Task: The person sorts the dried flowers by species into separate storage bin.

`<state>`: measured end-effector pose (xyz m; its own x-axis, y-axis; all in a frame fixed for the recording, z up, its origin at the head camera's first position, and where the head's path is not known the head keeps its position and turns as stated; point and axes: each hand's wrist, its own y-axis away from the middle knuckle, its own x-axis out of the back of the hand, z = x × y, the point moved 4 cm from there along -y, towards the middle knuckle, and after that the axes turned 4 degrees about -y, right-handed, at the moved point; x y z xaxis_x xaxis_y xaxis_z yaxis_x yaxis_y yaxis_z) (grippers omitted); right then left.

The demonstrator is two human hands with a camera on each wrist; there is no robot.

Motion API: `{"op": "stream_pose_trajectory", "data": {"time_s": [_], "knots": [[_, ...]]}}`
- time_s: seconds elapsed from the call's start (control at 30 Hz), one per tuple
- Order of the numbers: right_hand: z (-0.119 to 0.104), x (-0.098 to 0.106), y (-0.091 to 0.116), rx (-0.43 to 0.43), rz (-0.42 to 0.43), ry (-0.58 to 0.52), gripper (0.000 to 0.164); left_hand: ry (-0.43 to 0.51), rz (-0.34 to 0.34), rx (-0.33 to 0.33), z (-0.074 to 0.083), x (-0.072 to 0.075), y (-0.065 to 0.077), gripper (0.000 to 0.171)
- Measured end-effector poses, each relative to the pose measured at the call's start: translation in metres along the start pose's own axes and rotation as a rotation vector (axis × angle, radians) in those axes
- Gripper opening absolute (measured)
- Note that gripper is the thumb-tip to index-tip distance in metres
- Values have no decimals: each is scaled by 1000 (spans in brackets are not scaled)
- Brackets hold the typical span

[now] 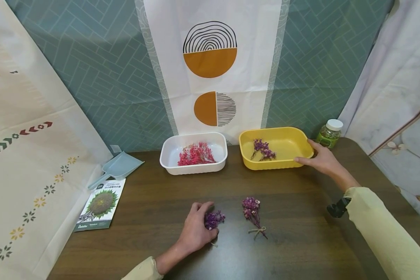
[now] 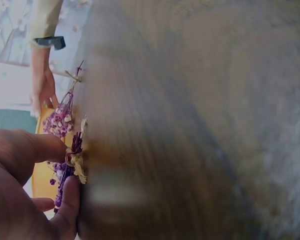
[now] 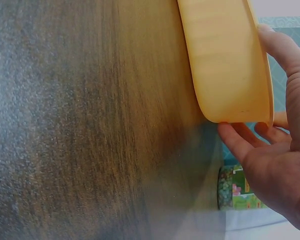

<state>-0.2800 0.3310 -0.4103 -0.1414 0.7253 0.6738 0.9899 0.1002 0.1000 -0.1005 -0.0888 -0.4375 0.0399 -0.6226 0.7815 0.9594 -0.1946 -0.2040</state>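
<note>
My left hand (image 1: 195, 230) is low over the table, its thumb and fingers around a small bunch of purple dried flowers (image 1: 214, 219). In the left wrist view the pale tie (image 2: 78, 165) on its stems shows between thumb and finger. A second purple bunch (image 1: 251, 210), tied with twine, lies on the table to the right. My right hand (image 1: 323, 158) grips the right end of a yellow plastic basin (image 1: 290, 146), thumb at the rim and fingers against the outer wall. Inside this basin lie purple dried flowers (image 1: 265, 150).
A white basin (image 1: 169, 151) with pink-red dried flowers (image 1: 197, 154) stands left of the yellow one. Behind my right hand is a white-lidded jar (image 1: 329, 134). At the left, a light-blue dustpan (image 1: 122, 167) overlaps a packet with a sunflower picture (image 1: 101, 204). Fabric-covered walls enclose the table.
</note>
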Motion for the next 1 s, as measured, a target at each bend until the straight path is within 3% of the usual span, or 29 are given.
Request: {"op": "stream_pose_trajectory", "data": {"time_s": [0.43,0.6,0.83,1.0], "knots": [[0,0,0,10,5,7,117,58,26,-58,1,3,-7,63],[0,0,0,10,8,3,115,86,23,-59,-1,2,-9,62],[1,0,-1,7,4,-1,116,230,10,-21,0,2,-14,56],[1,0,-2,5,-3,-6,116,261,24,-12,4,4,-18,54]]}}
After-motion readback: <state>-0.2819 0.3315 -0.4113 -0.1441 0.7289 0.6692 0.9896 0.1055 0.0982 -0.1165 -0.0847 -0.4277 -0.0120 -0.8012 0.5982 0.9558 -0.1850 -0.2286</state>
